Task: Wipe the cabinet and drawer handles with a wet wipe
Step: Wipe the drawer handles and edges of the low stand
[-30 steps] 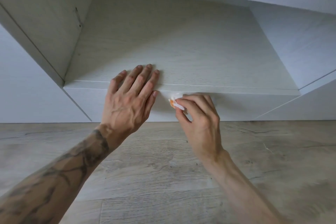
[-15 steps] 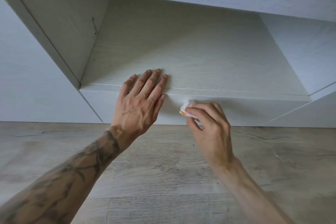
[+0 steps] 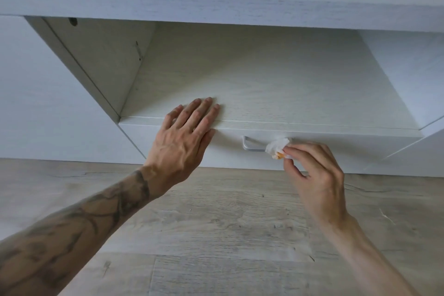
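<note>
A silver bar handle [image 3: 252,146] sits on the white drawer front [image 3: 336,151] low in the cabinet. My right hand [image 3: 314,175] pinches a crumpled white wet wipe [image 3: 276,146] with an orange patch and holds it against the handle's right end. The left part of the handle is bare and visible. My left hand [image 3: 185,142] lies flat with straight fingers on the front edge of the shelf [image 3: 264,94] above the drawer, left of the handle.
An open cabinet niche with a side wall [image 3: 101,62] on the left and a top board [image 3: 216,7] overhead surrounds the shelf. White cabinet panels [image 3: 36,103] flank it on both sides. Wood-look floor [image 3: 228,223] stretches below.
My right hand slid the wipe to the right along the handle, uncovering its left part. The view dropped and shifted, and my left hand stayed flat on the shelf edge.
</note>
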`<move>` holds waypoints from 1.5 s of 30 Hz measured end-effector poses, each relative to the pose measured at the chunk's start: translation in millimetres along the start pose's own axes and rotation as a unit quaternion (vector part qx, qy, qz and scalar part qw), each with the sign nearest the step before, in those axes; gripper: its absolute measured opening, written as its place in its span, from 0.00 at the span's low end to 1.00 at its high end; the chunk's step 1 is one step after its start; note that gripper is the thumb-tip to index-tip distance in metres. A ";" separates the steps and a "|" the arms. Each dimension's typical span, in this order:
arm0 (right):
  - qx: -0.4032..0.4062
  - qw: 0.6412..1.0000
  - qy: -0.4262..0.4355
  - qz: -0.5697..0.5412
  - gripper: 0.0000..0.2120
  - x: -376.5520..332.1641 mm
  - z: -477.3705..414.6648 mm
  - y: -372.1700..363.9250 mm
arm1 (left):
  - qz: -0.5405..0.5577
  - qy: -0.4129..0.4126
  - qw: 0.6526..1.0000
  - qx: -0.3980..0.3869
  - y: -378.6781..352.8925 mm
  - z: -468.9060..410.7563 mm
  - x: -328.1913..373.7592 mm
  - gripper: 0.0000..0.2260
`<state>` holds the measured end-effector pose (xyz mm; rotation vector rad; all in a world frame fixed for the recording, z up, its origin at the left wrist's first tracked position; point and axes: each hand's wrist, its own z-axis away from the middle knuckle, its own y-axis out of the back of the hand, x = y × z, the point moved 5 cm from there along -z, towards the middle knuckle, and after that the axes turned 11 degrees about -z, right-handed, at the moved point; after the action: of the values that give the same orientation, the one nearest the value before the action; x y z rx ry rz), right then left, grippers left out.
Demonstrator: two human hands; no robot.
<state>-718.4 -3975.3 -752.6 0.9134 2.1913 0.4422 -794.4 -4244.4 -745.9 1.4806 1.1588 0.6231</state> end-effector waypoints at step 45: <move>0.118 0.988 -0.053 -0.081 0.06 -486.4 -169.9 -246.5 | 0.024 0.065 0.973 0.220 167.9 175.1 -500.9 0.23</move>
<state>-717.3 -4503.2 -534.7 0.8518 2.2286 0.0545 -780.4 -4756.9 -529.1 1.8685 1.4307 0.5217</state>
